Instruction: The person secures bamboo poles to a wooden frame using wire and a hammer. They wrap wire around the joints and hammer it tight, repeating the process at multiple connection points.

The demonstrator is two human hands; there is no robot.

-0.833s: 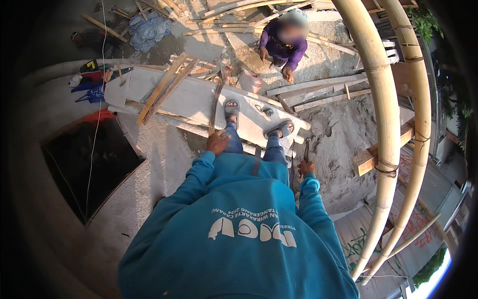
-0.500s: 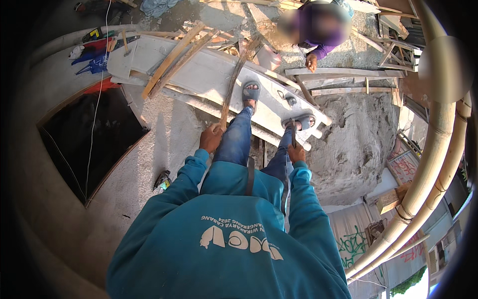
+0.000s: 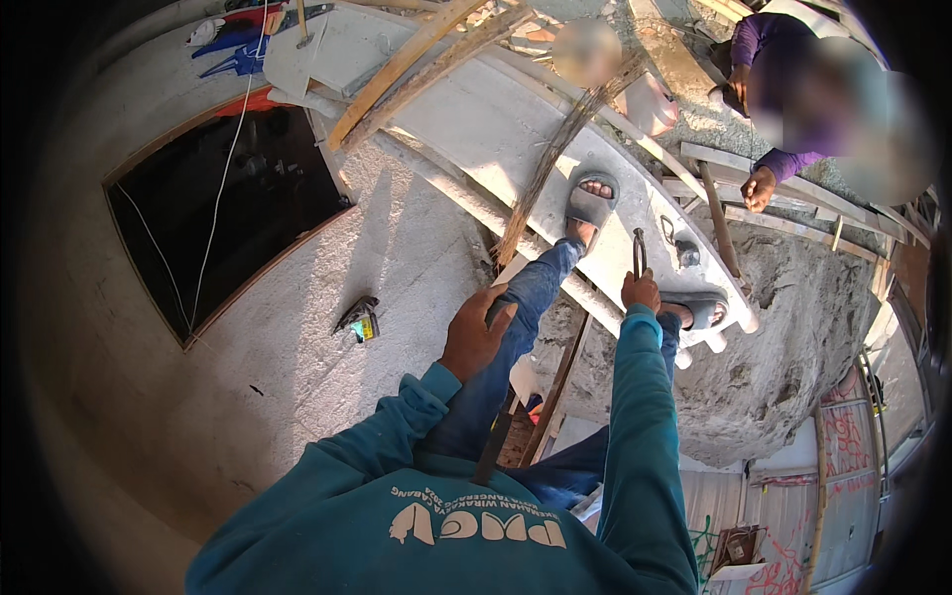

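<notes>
My right hand (image 3: 642, 291) is closed round the handle of a slim dark metal tool with rounded, loop-like jaws, which resembles pincers (image 3: 639, 250). It is above the pale plank platform (image 3: 451, 129), beside my right sandal (image 3: 702, 309). My left hand (image 3: 474, 332) rests at my left leg in blue jeans, thumb and fingers apart; a dark patch between them is too unclear to name. Near it, a rough wooden strip (image 3: 560, 149) lies across the platform by my left sandal (image 3: 592, 198). A small dark object (image 3: 686, 253) with a loop lies on the platform, right of the pincers.
A co-worker in a purple sleeve (image 3: 788, 162) is at the far right, behind wooden rails (image 3: 793, 183). A dark framed opening (image 3: 228, 208) with a hanging white cable is at left. Bamboo poles (image 3: 446, 178) edge the platform. A black item (image 3: 359, 317) lies on the rough grey surface.
The view has shifted and turned. My left hand has come away from the wooden strip to my leg. My right hand has reached forward with the pincers. The co-worker appears farther right.
</notes>
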